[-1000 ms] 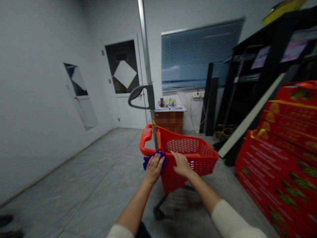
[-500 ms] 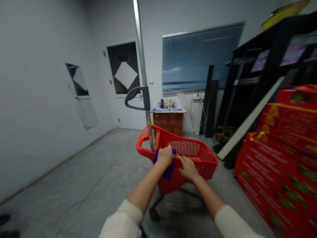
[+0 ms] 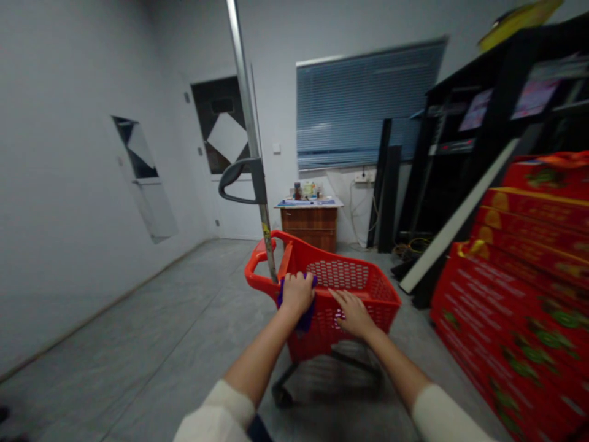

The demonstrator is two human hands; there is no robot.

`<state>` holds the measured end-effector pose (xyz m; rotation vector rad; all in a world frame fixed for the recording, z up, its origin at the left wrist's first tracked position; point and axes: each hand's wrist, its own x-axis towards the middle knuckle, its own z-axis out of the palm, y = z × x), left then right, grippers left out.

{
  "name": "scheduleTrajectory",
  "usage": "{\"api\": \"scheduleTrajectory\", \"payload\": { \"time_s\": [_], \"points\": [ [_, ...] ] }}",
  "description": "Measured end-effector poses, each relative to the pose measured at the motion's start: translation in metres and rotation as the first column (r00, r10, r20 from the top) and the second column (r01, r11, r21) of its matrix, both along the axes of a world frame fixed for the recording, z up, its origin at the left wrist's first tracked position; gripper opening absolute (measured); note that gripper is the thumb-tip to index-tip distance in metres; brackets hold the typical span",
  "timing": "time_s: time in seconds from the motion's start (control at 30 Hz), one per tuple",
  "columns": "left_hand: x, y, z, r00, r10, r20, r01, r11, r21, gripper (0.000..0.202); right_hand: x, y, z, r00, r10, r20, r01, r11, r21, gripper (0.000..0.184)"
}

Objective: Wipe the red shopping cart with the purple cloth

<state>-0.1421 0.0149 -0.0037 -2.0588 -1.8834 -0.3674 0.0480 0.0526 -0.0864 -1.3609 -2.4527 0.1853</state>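
Observation:
A small red plastic shopping cart with perforated sides stands on the floor in front of me. My left hand is closed over a purple cloth and presses it on the cart's near rim. Part of the cloth hangs down the outer side of the basket. My right hand rests on the same rim further right, fingers stretched out and holding nothing. A metal pole with a grey loop handle rises at the cart's handle end.
Red printed boxes are stacked at the right, beside a leaning white board and a black rack. A wooden cabinet with bottles on top stands by the back wall, near a door.
My left hand has slid the cloth left along the rim, away from my right hand. My right hand stays on the rim. The whole view has shifted slightly.

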Motion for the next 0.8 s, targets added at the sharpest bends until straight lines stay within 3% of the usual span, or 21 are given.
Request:
{"api": "scheduleTrajectory", "payload": {
  "time_s": [0.13, 0.3, 0.47, 0.57, 0.7, 0.8],
  "points": [
    [0.005, -0.002, -0.007, 0.996, 0.078, 0.039, -0.079, 0.996, 0.029, 0.032, 0.001, 0.000, -0.011, 0.998, -0.068, -0.013, 0.068, 0.998, 0.015, 0.086],
    [0.028, 0.006, -0.018, 0.999, -0.009, 0.045, 0.011, 0.999, -0.035, 0.034, -0.003, -0.002, -0.014, 0.997, -0.078, -0.014, 0.078, 0.996, 0.036, 0.086],
    [0.005, 0.003, -0.002, 0.995, 0.086, 0.044, -0.085, 0.996, -0.017, 0.028, -0.001, -0.006, -0.013, 0.997, -0.079, 0.005, 0.079, 0.995, 0.057, 0.089],
    [-0.001, 0.001, -0.004, 0.991, 0.110, 0.079, -0.112, 0.994, 0.020, 0.028, -0.005, -0.009, -0.018, 0.993, -0.120, -0.002, 0.120, 0.988, 0.098, 0.091],
    [0.017, 0.004, -0.021, 0.993, 0.044, 0.106, -0.047, 0.999, 0.020, 0.032, -0.009, -0.010, -0.023, 0.989, -0.148, 0.007, 0.147, 0.984, 0.105, 0.091],
    [0.025, 0.006, -0.022, 0.993, -0.058, 0.106, 0.062, 0.998, -0.034, 0.033, -0.005, -0.010, -0.021, 0.990, -0.140, 0.024, 0.138, 0.987, 0.080, 0.092]
  ]
}}
